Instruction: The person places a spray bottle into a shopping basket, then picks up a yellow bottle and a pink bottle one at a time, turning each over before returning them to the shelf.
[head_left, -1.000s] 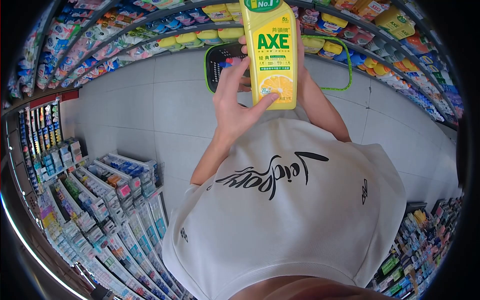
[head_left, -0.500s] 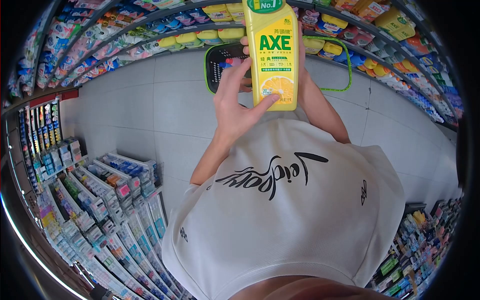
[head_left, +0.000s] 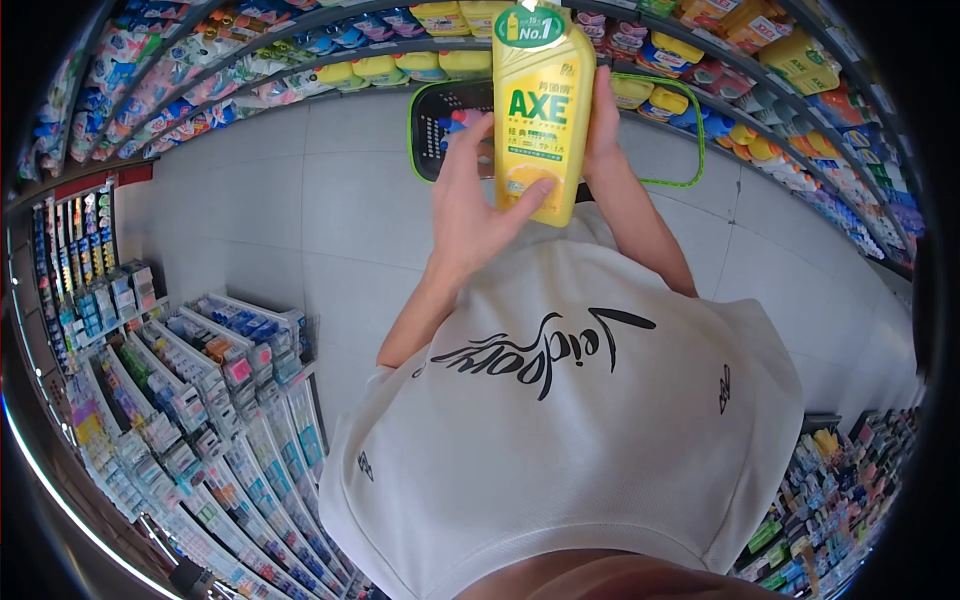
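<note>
A yellow AXE dish soap bottle (head_left: 538, 128) stands upright in front of my chest, its lemon-printed label turned towards me. My left hand (head_left: 472, 190) is closed on its lower left side, with the thumb across the front of the label. Along the right edge rests my right hand (head_left: 600, 125); its fingers are mostly hidden behind the bottle. A round green "No.1" tag (head_left: 530, 27) sits near the bottle's top. Behind the bottle, a black basket with a green rim (head_left: 414, 140) is partly hidden and contains a few pink and blue items.
Curved by the lens, shelves of packaged cleaning goods (head_left: 400, 68) run across the top. Racks of small boxed goods (head_left: 215, 400) stand at the left, and more shelves of goods (head_left: 840, 490) at lower right. Grey floor tiles (head_left: 350, 230) lie between them.
The bottle has tilted and turned slightly, its top now lower in view and showing more of the green tag. My right hand has shifted a little on its right side.
</note>
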